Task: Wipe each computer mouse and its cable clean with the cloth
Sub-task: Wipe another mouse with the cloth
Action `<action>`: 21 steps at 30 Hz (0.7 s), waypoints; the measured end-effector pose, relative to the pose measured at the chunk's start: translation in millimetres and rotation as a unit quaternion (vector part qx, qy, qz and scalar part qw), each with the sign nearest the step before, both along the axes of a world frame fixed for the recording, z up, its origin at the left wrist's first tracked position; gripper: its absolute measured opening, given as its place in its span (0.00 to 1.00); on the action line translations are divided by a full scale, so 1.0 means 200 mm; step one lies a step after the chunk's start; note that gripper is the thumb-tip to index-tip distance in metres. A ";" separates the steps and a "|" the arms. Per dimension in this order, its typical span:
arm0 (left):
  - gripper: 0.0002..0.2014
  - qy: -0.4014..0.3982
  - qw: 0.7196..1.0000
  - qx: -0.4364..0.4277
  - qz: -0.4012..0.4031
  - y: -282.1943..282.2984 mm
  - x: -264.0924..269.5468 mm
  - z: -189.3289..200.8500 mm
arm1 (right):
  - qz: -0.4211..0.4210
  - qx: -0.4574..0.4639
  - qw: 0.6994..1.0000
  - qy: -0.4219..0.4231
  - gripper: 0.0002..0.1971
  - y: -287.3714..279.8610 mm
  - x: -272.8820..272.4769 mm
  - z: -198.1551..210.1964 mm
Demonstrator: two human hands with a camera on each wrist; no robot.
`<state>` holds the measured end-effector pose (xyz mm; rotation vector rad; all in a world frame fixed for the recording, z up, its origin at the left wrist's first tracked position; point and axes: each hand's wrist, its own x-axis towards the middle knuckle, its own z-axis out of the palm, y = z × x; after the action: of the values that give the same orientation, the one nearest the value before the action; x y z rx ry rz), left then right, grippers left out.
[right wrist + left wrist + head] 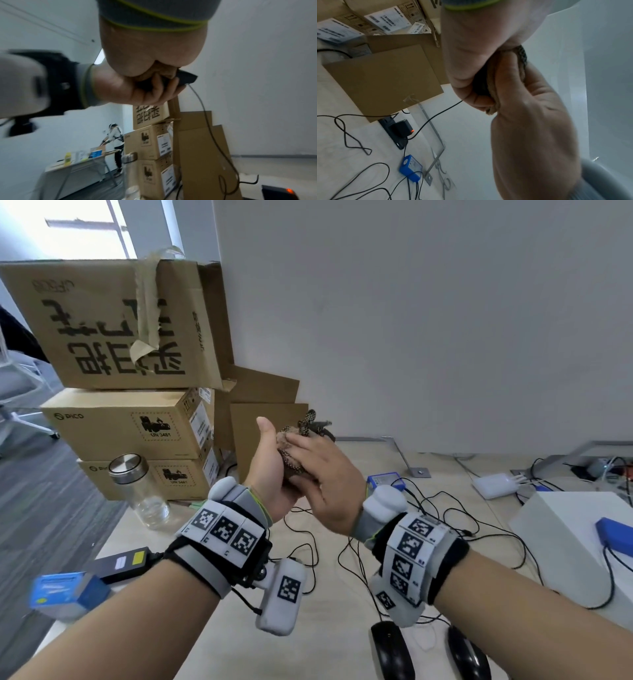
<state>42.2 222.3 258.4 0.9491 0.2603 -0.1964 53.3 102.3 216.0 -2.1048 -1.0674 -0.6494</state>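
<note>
My left hand point(270, 470) is raised above the table and grips a black mouse point(187, 78), fingers curled round its body. The mouse's thin black cable point(205, 121) hangs down from it to the table. My right hand point(325, 477) holds a bunched brown patterned cloth point(303, 428) and presses it onto the mouse from the right; in the head view the cloth and hands hide most of the mouse. Two more black mice point(390, 648) point(467, 652) lie on the table's near edge below my right wrist, their cables point(346, 559) looped across the wood.
Stacked cardboard boxes point(130, 422) stand at the left behind a glass jar point(140, 491) with a metal lid. A grey partition wall point(445, 320) backs the table. A white box point(575, 542) sits right, a blue box point(68, 594) and black adapter point(123, 563) left.
</note>
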 end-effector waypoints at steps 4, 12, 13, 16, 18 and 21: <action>0.31 0.013 0.998 0.052 0.012 0.01 0.01 -0.02 | -0.037 0.118 0.988 0.091 0.19 -0.04 0.08 0.06; 0.24 0.035 0.998 -0.020 0.048 0.01 0.04 0.01 | -0.115 0.268 0.939 0.183 0.18 -0.03 0.10 0.14; 0.24 0.029 0.999 -0.010 0.039 0.01 0.04 0.00 | -0.114 0.243 0.949 0.167 0.21 -0.01 0.08 0.13; 0.23 0.003 0.999 0.031 0.027 0.01 0.04 -0.04 | -0.089 0.184 0.970 0.133 0.28 0.02 0.00 0.08; 0.23 0.010 0.999 0.008 0.046 0.03 0.05 -0.07 | -0.053 0.146 0.982 0.107 0.27 0.03 -0.05 0.05; 0.23 0.021 0.996 -0.084 0.038 0.06 0.05 -0.07 | -0.002 0.089 0.996 0.022 0.21 0.04 -0.10 0.01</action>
<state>53.0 234.7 244.0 0.7681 0.3141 -0.1653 33.5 110.8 217.7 -1.9600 -0.9446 -0.6718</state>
